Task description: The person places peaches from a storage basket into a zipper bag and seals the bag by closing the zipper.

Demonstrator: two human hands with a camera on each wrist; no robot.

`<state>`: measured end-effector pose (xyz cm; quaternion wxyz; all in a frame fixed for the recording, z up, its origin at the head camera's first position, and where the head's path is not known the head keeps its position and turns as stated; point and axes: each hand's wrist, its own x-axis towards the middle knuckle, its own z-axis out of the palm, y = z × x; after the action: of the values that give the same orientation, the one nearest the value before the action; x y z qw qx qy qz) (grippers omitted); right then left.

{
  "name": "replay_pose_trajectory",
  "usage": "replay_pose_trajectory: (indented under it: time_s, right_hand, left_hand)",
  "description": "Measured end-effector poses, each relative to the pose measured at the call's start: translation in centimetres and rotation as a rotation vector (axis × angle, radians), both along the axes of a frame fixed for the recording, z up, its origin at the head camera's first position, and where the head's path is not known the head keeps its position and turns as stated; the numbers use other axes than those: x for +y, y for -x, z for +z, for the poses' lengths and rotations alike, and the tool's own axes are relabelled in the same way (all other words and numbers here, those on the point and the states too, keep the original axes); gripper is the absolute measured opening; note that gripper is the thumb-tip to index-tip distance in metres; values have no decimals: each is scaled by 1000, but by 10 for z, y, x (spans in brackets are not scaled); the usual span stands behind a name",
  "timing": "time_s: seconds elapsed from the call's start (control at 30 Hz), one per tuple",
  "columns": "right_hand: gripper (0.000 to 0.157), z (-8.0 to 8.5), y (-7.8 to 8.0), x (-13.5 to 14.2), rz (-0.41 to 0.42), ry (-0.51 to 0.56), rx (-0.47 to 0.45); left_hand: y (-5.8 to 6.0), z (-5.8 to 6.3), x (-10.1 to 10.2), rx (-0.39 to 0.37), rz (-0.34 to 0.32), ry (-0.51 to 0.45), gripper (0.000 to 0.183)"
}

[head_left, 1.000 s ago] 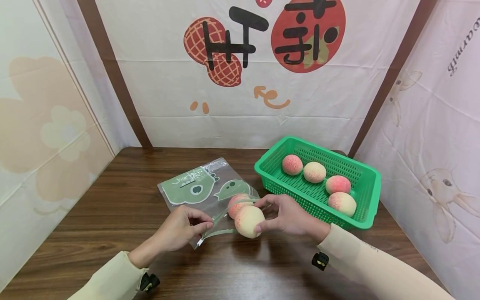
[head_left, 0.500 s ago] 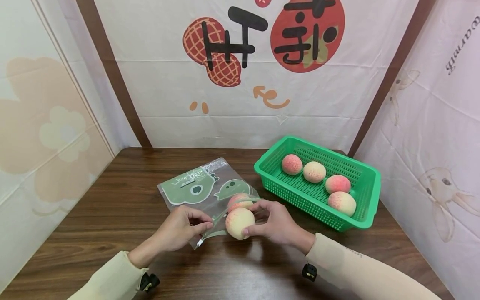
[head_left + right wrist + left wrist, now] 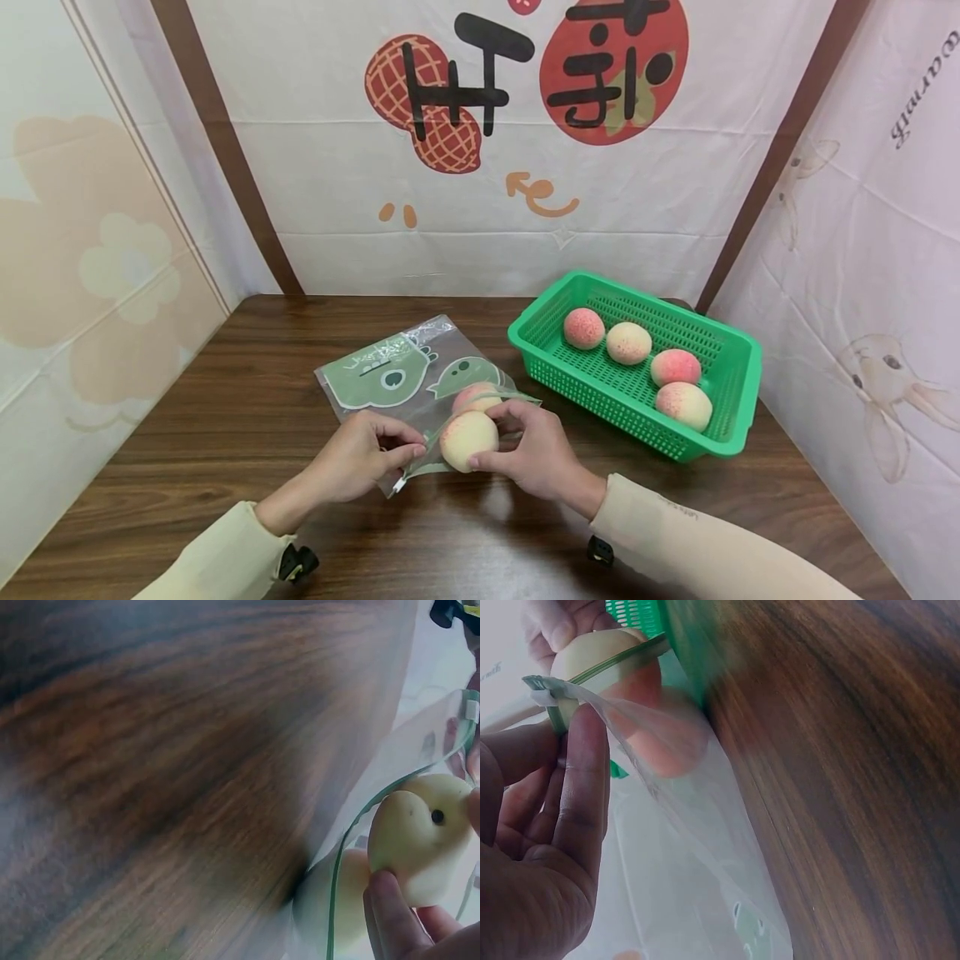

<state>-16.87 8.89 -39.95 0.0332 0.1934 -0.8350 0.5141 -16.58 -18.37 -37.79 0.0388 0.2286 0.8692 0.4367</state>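
A clear zip bag (image 3: 420, 400) with green cartoon prints lies on the table, its green-edged mouth toward me. My left hand (image 3: 367, 458) pinches the edge of that mouth near the white slider (image 3: 544, 697). In my right hand (image 3: 536, 450) I hold a pale peach (image 3: 468, 442) between thumb and fingers, at the bag's mouth. The right wrist view shows this peach (image 3: 420, 840), with a crease and a dark stem hole, partly within the opening. Just behind it a pinker peach (image 3: 474, 395) sits inside the bag, partly hidden.
To the right stands a green perforated basket (image 3: 540, 354) holding several peaches (image 3: 628, 343). The brown wooden table (image 3: 187, 433) extends around the bag. A printed cloth (image 3: 330, 250) hangs behind the table.
My right hand has moved left with the pale peach, from the right end of the bag's mouth into the opening. The left hand has stayed in place.
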Motion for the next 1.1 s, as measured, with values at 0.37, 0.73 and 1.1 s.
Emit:
replay_pose_trajectory:
  time_s: [0.37, 0.73, 1.1]
  right_hand:
    - [55, -8, 0, -14, -49, -54, 189]
    - [57, -12, 5, -28, -84, -85, 243]
    - [48, -12, 11, -43, -198, -170, 207]
  left_hand:
    - [1, -1, 1, -2, -6, 8, 4]
    - [1, -3, 1, -4, -16, -9, 6]
    - [1, -1, 2, -8, -34, -17, 7]
